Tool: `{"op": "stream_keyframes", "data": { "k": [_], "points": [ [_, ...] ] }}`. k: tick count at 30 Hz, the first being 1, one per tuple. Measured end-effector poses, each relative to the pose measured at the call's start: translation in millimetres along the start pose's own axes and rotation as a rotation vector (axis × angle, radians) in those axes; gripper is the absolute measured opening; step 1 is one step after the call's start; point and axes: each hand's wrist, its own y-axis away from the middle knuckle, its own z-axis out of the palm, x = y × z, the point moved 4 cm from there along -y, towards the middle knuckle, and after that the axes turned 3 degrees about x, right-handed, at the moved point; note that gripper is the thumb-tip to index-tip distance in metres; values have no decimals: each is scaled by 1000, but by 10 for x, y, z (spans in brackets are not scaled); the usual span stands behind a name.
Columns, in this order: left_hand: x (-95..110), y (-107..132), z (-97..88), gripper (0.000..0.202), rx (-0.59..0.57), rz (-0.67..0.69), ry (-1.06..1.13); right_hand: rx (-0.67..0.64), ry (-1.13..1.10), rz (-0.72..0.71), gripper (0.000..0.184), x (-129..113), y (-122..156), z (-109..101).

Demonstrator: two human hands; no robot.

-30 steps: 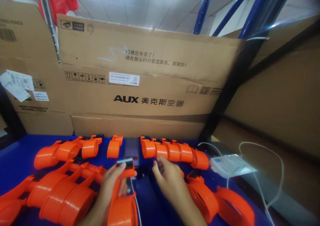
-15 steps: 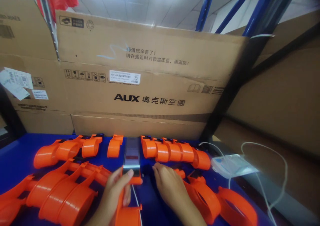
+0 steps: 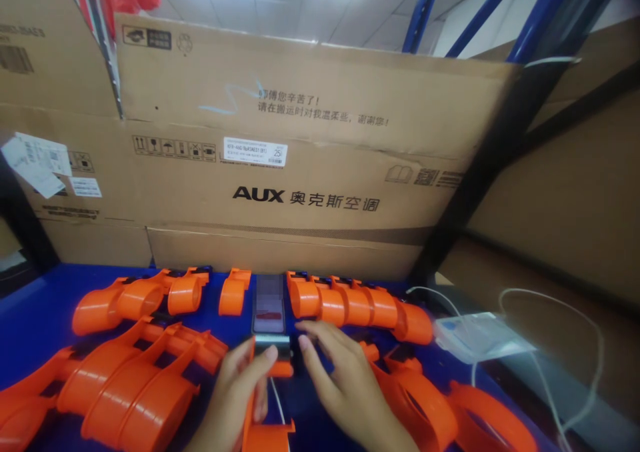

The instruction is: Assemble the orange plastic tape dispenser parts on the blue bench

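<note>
My left hand (image 3: 239, 379) is closed around an orange tape dispenser (image 3: 267, 437), its thumb lying on the dark plate behind the toothed metal blade (image 3: 273, 340). No tape roll shows on it, though its lower part is cut off by the picture's edge. My right hand (image 3: 340, 372) hovers just right of the blade with its fingers apart and nothing in them. Straight ahead of both hands, a phone (image 3: 269, 299) lies on the blue surface, and a white cable (image 3: 277, 402) passes below the dispenser.
Several orange tape dispensers (image 3: 233, 293) stand in a back row. Larger ones (image 3: 140, 385) lie at front left, others (image 3: 423, 399) at front right. A cardboard box wall (image 3: 320, 139) closes off the back. A clear plastic case (image 3: 483, 337) with white cables sits at right by a rack post (image 3: 465, 172).
My right hand has opened from curled fingers and come nearer the blade. The dispenser in my left hand sits slightly lower and nearer me. The whole view has shifted a little.
</note>
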Motion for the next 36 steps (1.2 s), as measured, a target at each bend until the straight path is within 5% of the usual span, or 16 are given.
{"op": "stream_keyframes", "data": {
  "k": [5, 22, 31, 36],
  "points": [
    [-30, -13, -23, 37, -2, 0, -5, -73, -72, -120, 27, -143, 34, 0],
    [-24, -26, -21, 35, -25, 32, -37, -92, -23, -179, 28, -185, 53, 11],
    [-43, -27, -38, 37, 22, 31, -22, 117, -57, -201, 26, -177, 73, -46],
    [-49, -46, -29, 42, -72, -35, -28, 323, -18, -91, 17, -87, 60, -138]
  ]
}}
